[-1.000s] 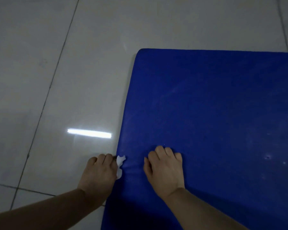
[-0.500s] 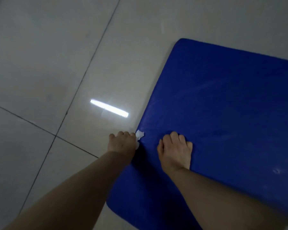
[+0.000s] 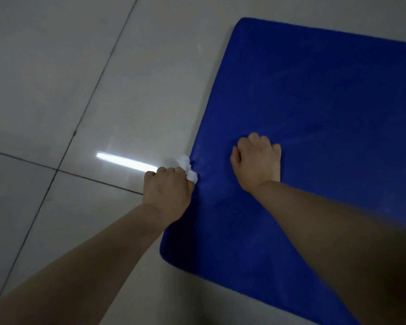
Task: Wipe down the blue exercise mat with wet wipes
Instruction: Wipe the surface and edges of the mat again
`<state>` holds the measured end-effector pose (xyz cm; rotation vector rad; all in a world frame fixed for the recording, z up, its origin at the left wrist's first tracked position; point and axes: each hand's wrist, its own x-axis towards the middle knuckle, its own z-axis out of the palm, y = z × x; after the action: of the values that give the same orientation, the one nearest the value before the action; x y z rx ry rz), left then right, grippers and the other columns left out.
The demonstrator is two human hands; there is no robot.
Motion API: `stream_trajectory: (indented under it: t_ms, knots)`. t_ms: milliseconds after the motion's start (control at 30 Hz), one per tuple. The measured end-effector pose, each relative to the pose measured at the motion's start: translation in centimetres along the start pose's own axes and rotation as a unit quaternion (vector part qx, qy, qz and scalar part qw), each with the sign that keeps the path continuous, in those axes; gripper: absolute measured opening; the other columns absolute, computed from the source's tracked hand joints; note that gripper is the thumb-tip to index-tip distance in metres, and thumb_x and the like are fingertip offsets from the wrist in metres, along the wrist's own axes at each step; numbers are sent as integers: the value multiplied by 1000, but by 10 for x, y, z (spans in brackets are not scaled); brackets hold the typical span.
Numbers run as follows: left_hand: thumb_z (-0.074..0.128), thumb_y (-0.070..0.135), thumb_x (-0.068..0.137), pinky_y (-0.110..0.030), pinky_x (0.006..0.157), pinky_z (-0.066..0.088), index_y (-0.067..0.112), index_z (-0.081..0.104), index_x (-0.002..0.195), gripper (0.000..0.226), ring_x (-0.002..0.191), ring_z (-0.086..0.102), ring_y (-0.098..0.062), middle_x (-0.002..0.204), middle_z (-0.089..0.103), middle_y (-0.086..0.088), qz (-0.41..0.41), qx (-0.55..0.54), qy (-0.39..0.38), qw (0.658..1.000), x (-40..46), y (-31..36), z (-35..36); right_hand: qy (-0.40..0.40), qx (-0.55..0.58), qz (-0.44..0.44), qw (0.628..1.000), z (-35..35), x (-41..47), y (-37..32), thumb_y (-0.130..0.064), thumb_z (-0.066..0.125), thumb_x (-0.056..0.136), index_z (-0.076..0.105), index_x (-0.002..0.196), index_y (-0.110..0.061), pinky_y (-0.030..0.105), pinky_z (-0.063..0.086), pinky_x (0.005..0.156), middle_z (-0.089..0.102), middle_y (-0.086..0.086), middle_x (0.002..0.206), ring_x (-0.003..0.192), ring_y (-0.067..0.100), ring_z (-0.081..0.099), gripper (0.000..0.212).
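Head view: left hand (image 3: 168, 192) is gripping a wadded wet wipe (image 3: 188, 168), scrubbing the blue exercise mat (image 3: 314, 102) edge at 9 o'clock; right hand (image 3: 258, 160), fingers curled, is pressing down, likely anchoring it.

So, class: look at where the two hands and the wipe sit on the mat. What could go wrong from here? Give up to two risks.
1. The left hand holds the wet wipe bunched at the very edge of the blue mat, so strokes may slip onto the tiled floor and carry floor dirt back.
2. Only the right hand presses the mat down; on glossy tiles it might slide.
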<state>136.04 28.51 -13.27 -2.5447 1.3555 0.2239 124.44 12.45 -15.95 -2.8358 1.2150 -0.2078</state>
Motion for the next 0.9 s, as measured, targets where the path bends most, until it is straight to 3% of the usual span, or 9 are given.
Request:
stream_trajectory:
  t_ms: [233, 333, 533, 633, 700, 767, 833, 900]
  knots:
    - [24, 40, 97, -30, 66, 25, 27, 29, 65, 35, 62, 39, -12, 65, 41, 10, 12, -20, -23, 999, -68, -19, 19, -11, -51, 13, 999, 1, 2, -9, -26, 36, 97, 57, 91, -6, 37, 29, 70, 54, 9, 95, 77, 22, 38, 29]
    - [26, 39, 96, -30, 67, 25, 28, 27, 65, 33, 62, 40, -11, 65, 40, 12, 21, -22, -43, 999, -95, -22, 24, -30, -66, 10, 997, -3, 6, -11, -26, 35, 98, 56, 96, -6, 36, 30, 71, 55, 11, 101, 83, 24, 44, 30]
    - [29, 30, 96, -30, 67, 23, 27, 36, 73, 24, 60, 34, -7, 65, 35, 13, 38, -8, -104, 994, -139, -22, 24, -82, -55, 30, 995, -9, 8, -16, -28, 33, 101, 55, 110, -4, 37, 35, 77, 52, 14, 115, 99, 28, 49, 34]
    - [30, 30, 98, -30, 70, 26, 28, 47, 87, 19, 67, 43, -8, 71, 44, 13, 37, -24, -127, 991, -154, -13, 22, -99, -43, 55, 993, -20, 2, -22, -31, 36, 101, 53, 112, -5, 36, 35, 77, 51, 13, 116, 101, 27, 48, 33]
    - [27, 36, 100, -29, 74, 31, 25, 53, 93, 29, 72, 49, -9, 77, 51, 13, 2, -22, -138, 990, -156, -5, 18, -75, 12, 58, 995, -31, -16, -33, -28, 44, 98, 55, 108, -9, 34, 33, 76, 53, 10, 113, 98, 25, 49, 24]
    - [26, 41, 98, -32, 78, 35, 20, 53, 95, 34, 78, 50, -12, 80, 50, 10, -26, -29, -161, 986, -149, -5, 12, -5, 157, 31, 987, -42, -54, -50, -16, 52, 93, 58, 100, -12, 33, 38, 77, 55, 7, 106, 93, 22, 51, 10]
    - [32, 47, 95, -28, 71, 36, 20, 50, 98, 33, 74, 49, -11, 77, 50, 9, -57, -131, -207, 968, -138, -10, 5, 34, 329, -16, 944, -55, -105, -74, -2, 54, 87, 60, 94, -9, 32, 43, 78, 56, 5, 96, 86, 17, 52, 12]
    - [46, 48, 90, -24, 63, 37, 25, 48, 104, 26, 69, 53, -8, 79, 57, 8, -71, -259, -273, 924, -126, -17, -3, 7, 421, -57, 905, -61, -158, -95, 1, 51, 81, 60, 93, -9, 28, 45, 81, 58, 4, 94, 87, 13, 53, 18]
